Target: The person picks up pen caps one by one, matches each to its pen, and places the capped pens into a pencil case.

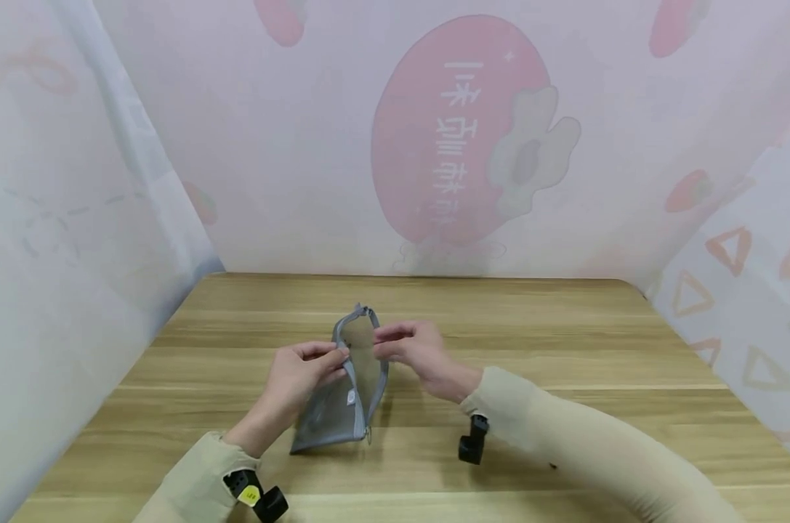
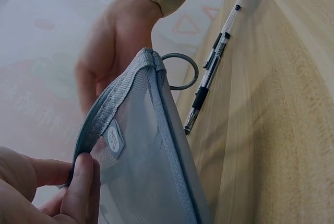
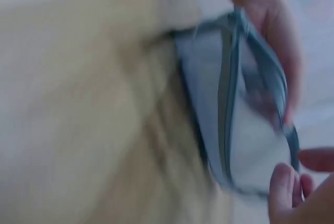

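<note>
A grey mesh zip pouch (image 1: 332, 414) stands on the table in the head view, its zipped mouth spread apart. My left hand (image 1: 303, 370) pinches the near-left edge of that mouth between thumb and fingers. On the opposite edge my right hand (image 1: 421, 356) holds the rim between thumb and fingers, its fingertips reaching just inside. The left wrist view shows the pouch's small label (image 2: 114, 139) and a ring (image 2: 182, 72) at its corner. My right hand is partly hidden behind the pouch there. The right wrist view is blurred, with the pouch's open mouth (image 3: 255, 145) visible.
Clear-barrelled pens (image 2: 206, 85) with black parts lie on the wooden table (image 1: 532, 334) in the left wrist view. Near my right sleeve in the head view is a small dark tip (image 1: 553, 465). A printed cloth (image 1: 290, 145) hangs behind the table and along its sides.
</note>
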{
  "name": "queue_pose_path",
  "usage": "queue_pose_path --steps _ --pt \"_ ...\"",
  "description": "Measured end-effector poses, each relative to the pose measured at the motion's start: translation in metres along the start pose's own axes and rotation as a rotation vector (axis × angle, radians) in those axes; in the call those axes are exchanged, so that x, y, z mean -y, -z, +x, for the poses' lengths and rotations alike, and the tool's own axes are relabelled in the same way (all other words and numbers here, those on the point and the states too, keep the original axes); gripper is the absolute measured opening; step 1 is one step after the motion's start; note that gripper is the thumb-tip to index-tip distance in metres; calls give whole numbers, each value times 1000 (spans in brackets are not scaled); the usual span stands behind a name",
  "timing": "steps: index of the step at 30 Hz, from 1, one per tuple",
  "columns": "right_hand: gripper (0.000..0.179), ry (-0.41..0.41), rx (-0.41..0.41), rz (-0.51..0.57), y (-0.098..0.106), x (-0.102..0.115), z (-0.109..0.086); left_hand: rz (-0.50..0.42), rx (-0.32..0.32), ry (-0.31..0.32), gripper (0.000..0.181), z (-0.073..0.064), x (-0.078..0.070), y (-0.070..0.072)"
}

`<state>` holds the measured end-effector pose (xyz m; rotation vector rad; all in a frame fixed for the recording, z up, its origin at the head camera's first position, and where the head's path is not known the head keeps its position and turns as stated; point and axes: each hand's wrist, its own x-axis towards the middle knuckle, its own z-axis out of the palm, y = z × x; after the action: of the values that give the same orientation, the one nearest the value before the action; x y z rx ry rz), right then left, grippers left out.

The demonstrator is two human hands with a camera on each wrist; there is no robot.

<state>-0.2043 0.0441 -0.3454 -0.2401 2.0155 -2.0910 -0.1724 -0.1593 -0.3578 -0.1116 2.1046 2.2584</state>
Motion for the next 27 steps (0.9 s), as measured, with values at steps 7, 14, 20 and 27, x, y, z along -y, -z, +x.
queue_pose_path --steps 7,14,20,27 --pt "32 123 177 -486 70 1 -1 -1 4 10 27 0 -1 0" --pt "39 157 268 -721 99 -11 -13 3 9 7 26 -2 -2 4" --pt "43 140 234 -835 91 -17 -19 0 10 13 25 -3 0 7" --pt "42 172 211 -864 86 -25 -17 12 12 11 27 -1 1 7"
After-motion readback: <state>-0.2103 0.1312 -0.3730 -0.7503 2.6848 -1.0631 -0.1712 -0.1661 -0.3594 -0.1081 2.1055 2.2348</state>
